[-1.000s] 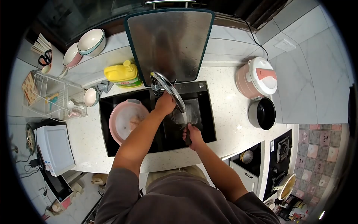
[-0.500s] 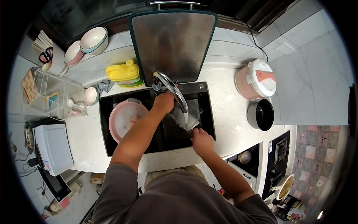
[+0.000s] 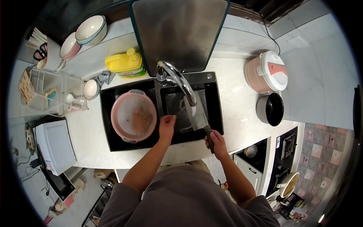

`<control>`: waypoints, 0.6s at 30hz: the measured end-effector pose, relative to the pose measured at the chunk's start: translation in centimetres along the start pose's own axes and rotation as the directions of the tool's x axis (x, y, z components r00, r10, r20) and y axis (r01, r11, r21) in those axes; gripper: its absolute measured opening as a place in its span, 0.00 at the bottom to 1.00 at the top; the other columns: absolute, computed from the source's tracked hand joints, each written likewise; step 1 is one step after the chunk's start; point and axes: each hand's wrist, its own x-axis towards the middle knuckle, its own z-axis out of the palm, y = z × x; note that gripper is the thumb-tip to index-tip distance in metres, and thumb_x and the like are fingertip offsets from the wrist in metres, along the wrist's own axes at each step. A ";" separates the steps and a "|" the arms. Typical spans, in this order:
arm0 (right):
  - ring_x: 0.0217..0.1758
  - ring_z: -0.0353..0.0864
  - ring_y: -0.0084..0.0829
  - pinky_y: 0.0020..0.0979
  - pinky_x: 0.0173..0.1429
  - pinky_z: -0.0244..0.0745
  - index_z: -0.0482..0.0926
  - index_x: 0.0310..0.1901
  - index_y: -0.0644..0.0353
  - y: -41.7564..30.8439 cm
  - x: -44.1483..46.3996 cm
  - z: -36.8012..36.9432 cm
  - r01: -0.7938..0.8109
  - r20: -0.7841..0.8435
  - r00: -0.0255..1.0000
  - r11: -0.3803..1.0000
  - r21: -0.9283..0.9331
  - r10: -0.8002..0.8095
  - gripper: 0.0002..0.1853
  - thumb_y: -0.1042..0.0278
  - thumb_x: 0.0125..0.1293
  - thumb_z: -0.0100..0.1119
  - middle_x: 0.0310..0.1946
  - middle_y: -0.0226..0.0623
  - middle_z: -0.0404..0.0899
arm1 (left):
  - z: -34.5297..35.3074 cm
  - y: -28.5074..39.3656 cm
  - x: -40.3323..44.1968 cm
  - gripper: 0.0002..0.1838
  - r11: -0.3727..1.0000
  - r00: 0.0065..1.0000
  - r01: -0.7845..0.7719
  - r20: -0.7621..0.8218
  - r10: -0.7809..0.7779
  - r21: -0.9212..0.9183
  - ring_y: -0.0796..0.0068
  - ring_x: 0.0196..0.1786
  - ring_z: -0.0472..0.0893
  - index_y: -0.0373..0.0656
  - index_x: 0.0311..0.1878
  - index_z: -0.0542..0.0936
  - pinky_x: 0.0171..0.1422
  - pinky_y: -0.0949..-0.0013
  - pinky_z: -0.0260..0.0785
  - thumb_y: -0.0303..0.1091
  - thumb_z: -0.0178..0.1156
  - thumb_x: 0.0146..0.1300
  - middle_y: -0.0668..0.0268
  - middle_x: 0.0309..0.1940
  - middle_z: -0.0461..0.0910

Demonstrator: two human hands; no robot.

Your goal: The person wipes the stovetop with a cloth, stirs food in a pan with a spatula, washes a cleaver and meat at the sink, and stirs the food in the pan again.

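Observation:
My right hand [image 3: 216,142] is wrapped round the brown handle of a cleaver [image 3: 198,119]. Its broad blade points away from me, over the right basin of the black sink [image 3: 216,102]. From the chrome faucet [image 3: 181,81] a short stream of water comes down at the blade. My left hand [image 3: 166,126] hovers by the sink divider, its fingers loosely bent and holding nothing I can see. A pink basin [image 3: 153,109] with cloudy water and a brownish thing in it sits in the left sink bowl.
A yellow detergent jug [image 3: 123,64] and a large cutting board [image 3: 177,34] stand behind the sink. To the right are a pink rice cooker [image 3: 261,72] and a black pot [image 3: 270,109]. A wire dish rack [image 3: 56,90] and small bowl [image 3: 91,89] are left.
My left hand has come away from the faucet base, back toward me. My right hand has shifted slightly right, and the cleaver is now plainly visible under the faucet.

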 end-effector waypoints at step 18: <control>0.24 0.66 0.24 0.26 0.28 0.62 0.70 0.58 0.58 0.6 -1.8 2.1 -0.116 0.021 0.992 0.868 0.484 0.121 0.20 0.50 0.79 0.40 0.34 0.31 0.72 | 3.5 4.7 -0.9 0.18 0.826 0.639 0.544 0.564 -0.523 0.149 0.74 0.45 0.82 0.47 0.47 0.79 0.52 0.66 0.71 0.46 0.70 0.61 0.72 0.39 0.79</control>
